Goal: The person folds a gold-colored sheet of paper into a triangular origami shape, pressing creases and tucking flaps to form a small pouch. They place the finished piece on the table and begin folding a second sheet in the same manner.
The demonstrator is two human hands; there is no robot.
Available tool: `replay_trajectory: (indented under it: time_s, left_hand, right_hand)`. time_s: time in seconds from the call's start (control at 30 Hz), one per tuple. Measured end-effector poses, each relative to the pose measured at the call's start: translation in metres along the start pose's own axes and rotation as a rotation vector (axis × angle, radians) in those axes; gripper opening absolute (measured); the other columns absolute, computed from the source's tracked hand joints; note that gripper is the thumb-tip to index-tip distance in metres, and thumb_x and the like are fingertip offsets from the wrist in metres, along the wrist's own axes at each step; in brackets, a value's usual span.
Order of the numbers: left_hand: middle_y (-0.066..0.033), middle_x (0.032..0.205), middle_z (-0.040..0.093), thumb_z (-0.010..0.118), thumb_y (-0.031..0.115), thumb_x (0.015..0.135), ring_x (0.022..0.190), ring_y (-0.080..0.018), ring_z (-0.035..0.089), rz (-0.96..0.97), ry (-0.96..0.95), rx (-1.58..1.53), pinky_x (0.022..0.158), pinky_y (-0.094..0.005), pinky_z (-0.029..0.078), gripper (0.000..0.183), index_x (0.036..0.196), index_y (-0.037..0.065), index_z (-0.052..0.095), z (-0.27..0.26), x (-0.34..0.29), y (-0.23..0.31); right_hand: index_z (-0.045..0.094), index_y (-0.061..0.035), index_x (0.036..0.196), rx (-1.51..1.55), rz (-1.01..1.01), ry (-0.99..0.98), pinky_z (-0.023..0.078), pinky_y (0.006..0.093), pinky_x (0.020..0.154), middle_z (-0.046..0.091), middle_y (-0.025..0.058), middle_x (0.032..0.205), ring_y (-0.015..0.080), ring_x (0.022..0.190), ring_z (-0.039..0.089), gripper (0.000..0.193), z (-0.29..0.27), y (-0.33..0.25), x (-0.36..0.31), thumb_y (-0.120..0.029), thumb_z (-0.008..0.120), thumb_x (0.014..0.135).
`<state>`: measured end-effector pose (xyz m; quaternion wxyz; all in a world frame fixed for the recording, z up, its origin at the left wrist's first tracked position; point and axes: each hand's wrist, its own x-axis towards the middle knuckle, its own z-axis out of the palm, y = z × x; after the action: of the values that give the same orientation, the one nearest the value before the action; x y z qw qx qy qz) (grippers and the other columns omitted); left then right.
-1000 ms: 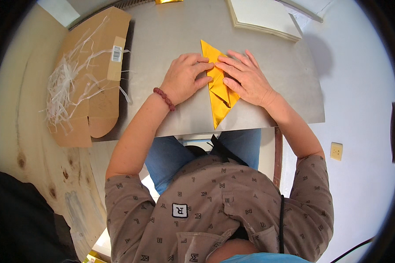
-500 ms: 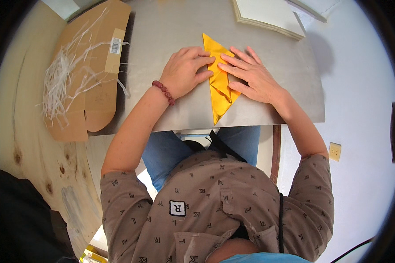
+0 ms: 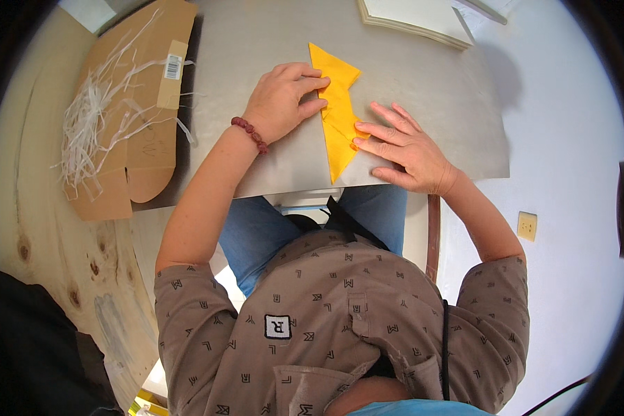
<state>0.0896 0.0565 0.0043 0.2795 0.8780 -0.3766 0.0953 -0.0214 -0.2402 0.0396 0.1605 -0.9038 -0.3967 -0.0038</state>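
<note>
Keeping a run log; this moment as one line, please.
left hand: on folded gold paper | right hand: fingertips at its right edge

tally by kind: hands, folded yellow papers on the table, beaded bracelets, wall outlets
Left hand and right hand: 2
Folded yellow paper: 1
Beaded bracelet: 1
Wall outlet: 1
Total: 5

Brown short-sleeved shirt [image 3: 326, 298] scattered with small black marks [image 3: 348, 283], white square chest patch [image 3: 278, 326] edged in black, thin black cord [image 3: 445, 353] down the right side, blue jeans [image 3: 246, 236], dark red beaded bracelet [image 3: 252, 134] on the left wrist [image 3: 259, 127].
</note>
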Motion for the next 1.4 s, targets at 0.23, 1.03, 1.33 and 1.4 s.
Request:
replay_trajectory:
  time_s: [0.23,1.03,1.33,1.4]
  left_hand:
    - [-0.0092,0.138,0.067,0.082,0.033,0.091,0.133,-0.0315,0.058,0.005,-0.015,0.006,0.113,-0.0439,0.047,0.046,0.132,0.011,0.076,-0.002,-0.002,0.001]
    - [-0.0124,0.145,0.06,0.085,0.051,0.083,0.146,-0.0339,0.048,0.02,-0.087,0.043,0.124,-0.0574,0.03,0.079,0.144,0.005,0.064,-0.006,-0.058,0.072]
    - [-0.0102,0.147,0.059,0.084,0.053,0.082,0.148,-0.0307,0.046,0.019,-0.106,0.094,0.124,-0.0644,0.027,0.084,0.148,0.007,0.061,-0.003,-0.049,0.066]
    - [-0.01,0.148,0.058,0.084,0.052,0.081,0.149,-0.0307,0.044,0.012,-0.121,0.077,0.124,-0.0652,0.026,0.084,0.148,0.007,0.061,-0.003,-0.046,0.066]
  right_hand:
    - [0.066,-0.0214,0.146,0.011,-0.037,0.017,0.025,0.0564,0.131,0.058,0.0025,0.155,0.0328,0.155,0.04,0.051,0.005,-0.01,-0.008,-0.031,0.072,0.096]
    - [0.078,-0.0121,0.108,0.041,0.005,0.422,0.045,0.0513,0.119,0.073,0.0028,0.127,0.0257,0.131,0.061,0.031,0.04,-0.056,-0.026,-0.012,0.088,0.078]
    - [0.077,-0.0103,0.103,0.085,0.046,0.476,0.052,0.0449,0.106,0.072,0.0038,0.118,0.0262,0.114,0.064,0.033,0.038,-0.05,-0.021,-0.006,0.087,0.072]
    - [0.077,-0.0102,0.103,0.103,0.073,0.463,0.053,0.0432,0.101,0.072,0.0037,0.115,0.0262,0.111,0.063,0.033,0.037,-0.051,-0.02,-0.005,0.087,0.072]
